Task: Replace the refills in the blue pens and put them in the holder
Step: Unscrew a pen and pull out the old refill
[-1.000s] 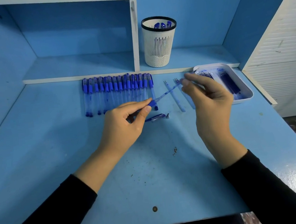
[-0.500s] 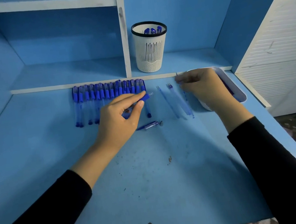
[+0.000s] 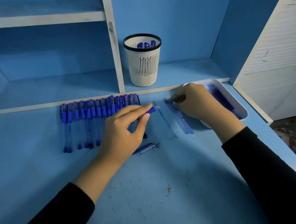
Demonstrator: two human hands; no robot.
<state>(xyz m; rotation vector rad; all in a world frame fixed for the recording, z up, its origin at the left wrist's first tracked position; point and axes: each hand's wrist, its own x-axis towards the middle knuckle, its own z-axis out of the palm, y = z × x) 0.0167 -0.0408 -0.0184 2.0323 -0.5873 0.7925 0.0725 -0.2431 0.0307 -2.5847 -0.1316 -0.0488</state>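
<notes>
L hand point(image 3: 125, 131) pinches a pen barrel point(image 3: 151, 109) btw thumb & forefinger, its open end poking right. R hand point(image 3: 199, 105) is curled onto the far ends of the loose refills point(image 3: 181, 120) on the desk point(image 3: 154, 195); can't tell if it grips one. It blocks part of the white tray point(image 3: 240, 107), and L hand covers the right end of the pen row point(image 3: 88, 119). 1 cap piece point(image 3: 144, 148) lies just below L hand. Refills approx 3-4; row a dozen-plus; 1 holder point(image 3: 145, 69) on the shelf w/ 3 pens point(image 3: 146, 45).
</notes>
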